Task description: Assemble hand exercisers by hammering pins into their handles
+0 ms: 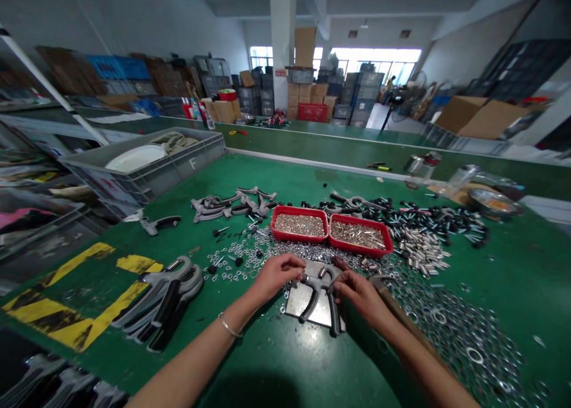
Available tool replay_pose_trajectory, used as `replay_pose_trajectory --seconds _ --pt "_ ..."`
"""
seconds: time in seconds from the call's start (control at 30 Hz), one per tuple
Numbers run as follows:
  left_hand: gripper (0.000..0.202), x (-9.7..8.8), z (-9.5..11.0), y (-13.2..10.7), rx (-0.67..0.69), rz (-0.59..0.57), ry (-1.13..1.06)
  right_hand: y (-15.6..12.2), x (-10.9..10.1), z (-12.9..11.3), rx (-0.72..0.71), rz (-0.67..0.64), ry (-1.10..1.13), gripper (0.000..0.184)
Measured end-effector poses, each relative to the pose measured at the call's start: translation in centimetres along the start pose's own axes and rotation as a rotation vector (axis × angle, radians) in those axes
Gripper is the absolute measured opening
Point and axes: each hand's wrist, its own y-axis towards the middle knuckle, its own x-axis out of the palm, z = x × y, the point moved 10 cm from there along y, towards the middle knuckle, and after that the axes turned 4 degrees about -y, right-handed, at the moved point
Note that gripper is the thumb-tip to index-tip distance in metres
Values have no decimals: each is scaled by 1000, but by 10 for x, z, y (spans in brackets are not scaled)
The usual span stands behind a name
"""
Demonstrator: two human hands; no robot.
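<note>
A plier-like hand clamp [317,284] with grey jaws and two black-gripped handles lies on a metal plate [297,304], its handles towards me. My left hand [280,274] is at the left end of its head, thumb and forefinger pinched together; what lies between the fingertips is too small to tell. At the other side, my right hand [359,292] has its fingers closed on the clamp beside the upper right handle. A wooden-handled hammer [401,313] lies partly under my right forearm. A red-handled tool [341,263] sits just behind the plate.
Two red trays [300,238] [360,248] of small metal parts stand behind the plate. Loose nuts and rings [473,330] spread to the right, near metal sleeves [422,250] and black-headed screws [446,219]. Stacked clamps [167,301] lie left; a grey crate [178,169] stands behind.
</note>
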Motion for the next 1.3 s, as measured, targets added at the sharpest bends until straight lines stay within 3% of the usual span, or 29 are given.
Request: replay_pose_trajectory --seconds 0.2,0.27,0.4,0.5,0.63,0.83,0.97,1.17,1.3 --pt "28 4 -16 -10 -121 -2 -140 8 -3 -7 -115 83 -172 18" --pt "20 9 -10 -5 -45 -18 4 3 -8 -10 -155 121 -237 18" --pt "10 41 17 1 312 -79 591 -22 -4 -14 -180 143 -380 17" --pt "11 63 16 5 425 -103 875 -48 11 -23 -217 181 -502 16" --pt "15 70 8 8 453 -66 972 -68 35 -31 -213 207 -703 9" --pt "18 78 10 0 555 -69 1044 -58 49 -31 -193 205 -914 11" --pt "21 84 14 -6 617 -124 1094 -53 49 -31 -237 187 -918 16" --pt "23 87 13 -8 655 -219 1195 -61 33 -31 -252 131 -681 13" --pt "25 101 18 -12 771 -301 1358 -69 40 -33 -242 77 -659 13"
